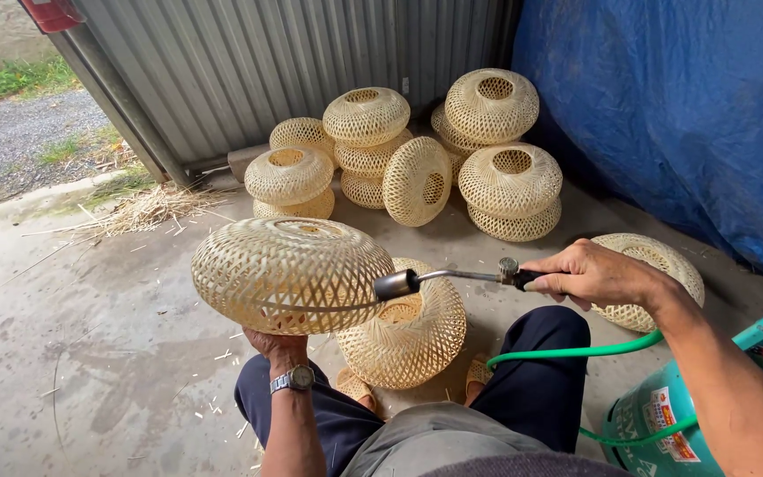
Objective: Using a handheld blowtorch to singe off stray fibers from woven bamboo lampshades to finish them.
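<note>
Left hand: left hand [274, 343] is under the woven basket [291, 274], holding it up from below at knee height; the fingers are hidden by the basket, so how they close cannot be told. A wristwatch [294, 380] sits on that wrist.
Right hand: right hand [589, 274] has its fingers wrapped around the handle of a gas torch [452, 280].
Torch: its metal nozzle points left and sits just beside the right side of the held basket.
Hose: a green hose [567, 350] runs from the torch over the right knee to a teal gas cylinder [664, 424] at the lower right.
Second basket: another woven basket [412, 336] rests on the floor between the feet.
Third basket: one more basket [655, 265] lies behind the right hand.
Pile: a heap of similar baskets [417, 155] stands against the corrugated metal wall [249, 71].
Right side: a blue tarpaulin [673, 106] hangs there.
Floor: concrete floor [90, 336] with scattered straw [147, 208].
</note>
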